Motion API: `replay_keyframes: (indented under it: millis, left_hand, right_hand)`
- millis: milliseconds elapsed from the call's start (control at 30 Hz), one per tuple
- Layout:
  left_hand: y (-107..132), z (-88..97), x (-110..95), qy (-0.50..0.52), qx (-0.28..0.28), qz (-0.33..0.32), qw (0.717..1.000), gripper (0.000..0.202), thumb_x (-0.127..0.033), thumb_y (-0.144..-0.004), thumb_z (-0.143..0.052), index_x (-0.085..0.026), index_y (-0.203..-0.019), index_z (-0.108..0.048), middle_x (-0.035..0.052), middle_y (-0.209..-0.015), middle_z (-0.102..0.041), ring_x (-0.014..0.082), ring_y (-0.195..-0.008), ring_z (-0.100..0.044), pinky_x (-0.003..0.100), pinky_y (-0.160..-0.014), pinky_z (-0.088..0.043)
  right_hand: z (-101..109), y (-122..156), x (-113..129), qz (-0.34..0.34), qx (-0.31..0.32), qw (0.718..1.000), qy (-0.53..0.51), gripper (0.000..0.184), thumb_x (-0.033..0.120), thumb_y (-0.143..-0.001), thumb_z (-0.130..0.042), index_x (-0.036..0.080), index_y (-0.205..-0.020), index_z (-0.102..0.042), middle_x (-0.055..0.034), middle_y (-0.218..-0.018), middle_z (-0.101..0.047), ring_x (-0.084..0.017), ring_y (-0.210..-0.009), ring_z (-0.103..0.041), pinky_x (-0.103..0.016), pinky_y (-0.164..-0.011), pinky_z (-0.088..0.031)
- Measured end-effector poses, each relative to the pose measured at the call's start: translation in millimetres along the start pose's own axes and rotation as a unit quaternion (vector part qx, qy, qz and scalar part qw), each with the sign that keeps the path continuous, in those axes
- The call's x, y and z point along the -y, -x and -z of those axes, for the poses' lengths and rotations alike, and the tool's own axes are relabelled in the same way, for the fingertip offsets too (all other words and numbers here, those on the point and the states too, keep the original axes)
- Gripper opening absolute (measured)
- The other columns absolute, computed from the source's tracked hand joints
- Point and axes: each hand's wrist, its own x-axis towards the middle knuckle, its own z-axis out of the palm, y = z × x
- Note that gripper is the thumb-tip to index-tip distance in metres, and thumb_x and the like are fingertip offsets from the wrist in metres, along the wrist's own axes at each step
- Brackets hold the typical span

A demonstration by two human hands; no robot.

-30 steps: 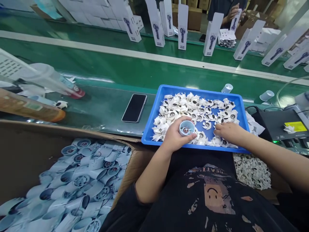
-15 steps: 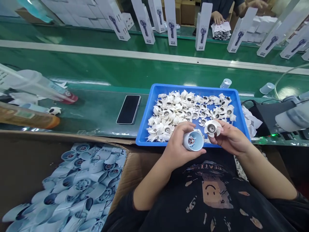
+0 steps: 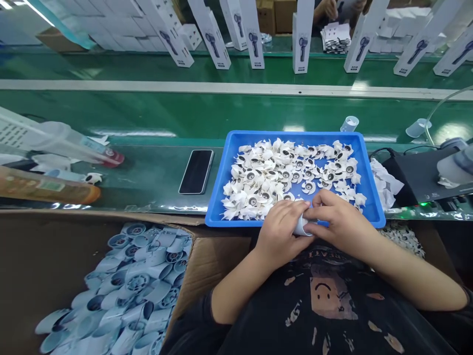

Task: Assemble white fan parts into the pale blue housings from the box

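My left hand [image 3: 283, 229] is wrapped around a light blue cylindrical fan housing [image 3: 303, 226], held low in front of the tray's near edge. My right hand [image 3: 334, 217] is closed at the housing's open end, fingertips at its mouth. The white fan impeller seen in that hand half a second ago is hidden by the fingers and the housing. Just beyond both hands lies a blue tray [image 3: 372, 197] holding many white impellers [image 3: 254, 175] with dark round hubs.
A cardboard box [image 3: 210, 256] of light blue housings [image 3: 136, 283] stands at lower left. A phone [image 3: 196, 171] lies left of the tray, a black device [image 3: 417, 172] right of it. Two housings [image 3: 349, 124] stand behind. White boxes [image 3: 254, 44] line the far side, near a person's hand [image 3: 327, 9].
My right hand has brought the impeller left to the housing's mouth, and the two hands now meet. The housing has turned, so its inside no longer shows. The view has shifted slightly.
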Motion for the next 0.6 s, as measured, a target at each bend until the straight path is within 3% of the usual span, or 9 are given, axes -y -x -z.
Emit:
replay_keyframes:
  millis: [133,233,367,500,600]
  left_hand:
    - [-2,3.9,2,0.005,0.041,0.014,0.999,0.046,-0.039,-0.083,-0.067,-0.018,-0.122,-0.053,0.0118,-0.108,-0.073,0.0259,-0.096,-0.070,0.043,-0.090,-0.055]
    - [-6,16.0,10,0.008,0.069,0.037,0.997,0.058,-0.052,-0.079,-0.069,-0.021,-0.125,-0.054,0.0110,-0.110,-0.072,0.0279,-0.098,-0.069,0.046,-0.092,-0.054]
    - [-21,46.6,29,-0.026,-0.009,0.054,0.998,0.062,-0.063,-0.073,-0.070,-0.024,-0.120,-0.061,0.0114,-0.121,-0.063,0.0304,-0.111,-0.061,0.046,-0.095,-0.051]
    - [-60,72.8,51,-0.077,-0.065,0.064,0.993,0.050,-0.059,-0.074,-0.071,-0.026,-0.110,-0.066,0.0052,-0.097,-0.061,0.0243,-0.096,-0.060,0.041,-0.088,-0.052]
    - [-107,68.8,74,-0.107,-0.059,0.085,0.989,0.045,-0.048,-0.075,-0.072,-0.023,-0.110,-0.062,0.0051,-0.100,-0.060,0.0249,-0.100,-0.058,0.040,-0.088,-0.051]
  right_hand:
    - [5,8,-8,0.021,-0.013,0.997,-0.072,0.020,0.027,-0.089,-0.061,0.022,-0.106,-0.072,-0.0069,-0.095,-0.053,-0.016,-0.088,-0.057,-0.032,-0.076,-0.050]
    - [17,24,-14,0.051,-0.041,0.988,-0.143,0.017,0.029,-0.092,-0.059,0.021,-0.089,-0.073,-0.0054,-0.089,-0.050,-0.013,-0.082,-0.054,-0.027,-0.070,-0.048]
    - [27,51,-28,0.011,-0.122,0.979,-0.161,0.014,0.022,-0.091,-0.058,0.022,-0.086,-0.071,-0.0041,-0.085,-0.050,-0.013,-0.079,-0.054,-0.025,-0.067,-0.048]
    - [23,69,-39,-0.017,-0.172,0.971,-0.165,0.013,0.017,-0.090,-0.057,0.023,-0.090,-0.068,-0.0040,-0.084,-0.055,-0.013,-0.079,-0.059,-0.023,-0.067,-0.052]
    - [19,75,-40,-0.007,-0.201,0.962,-0.185,0.013,0.016,-0.091,-0.056,0.022,-0.093,-0.067,-0.0038,-0.086,-0.057,-0.011,-0.080,-0.060,-0.020,-0.070,-0.052]
